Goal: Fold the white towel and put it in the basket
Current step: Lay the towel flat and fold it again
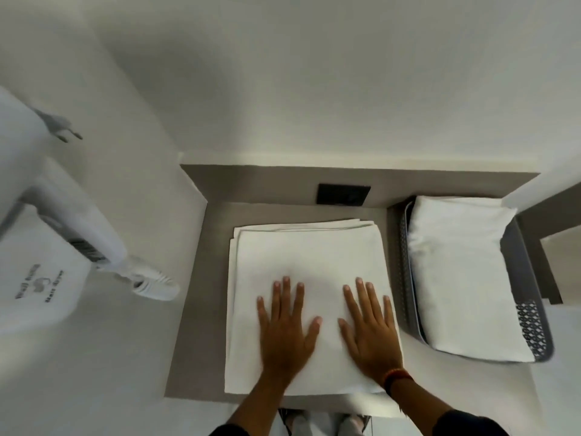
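Note:
The white towel (301,256) lies folded into a thick square on the grey shelf (201,278), its layered edges showing at the far and left sides. My left hand (284,325) rests flat on its near half, fingers spread. My right hand (369,325) lies flat beside it, also spread, with a red-orange band at the wrist. Neither hand grips anything. To the right stands the grey perforated basket (531,322), holding another folded white towel (462,272) that fills most of it.
A white wall-mounted hair dryer (78,234) hangs at the left, its nozzle reaching towards the shelf. A black socket plate (343,194) sits on the back wall behind the towel. White walls enclose the shelf at the left and back.

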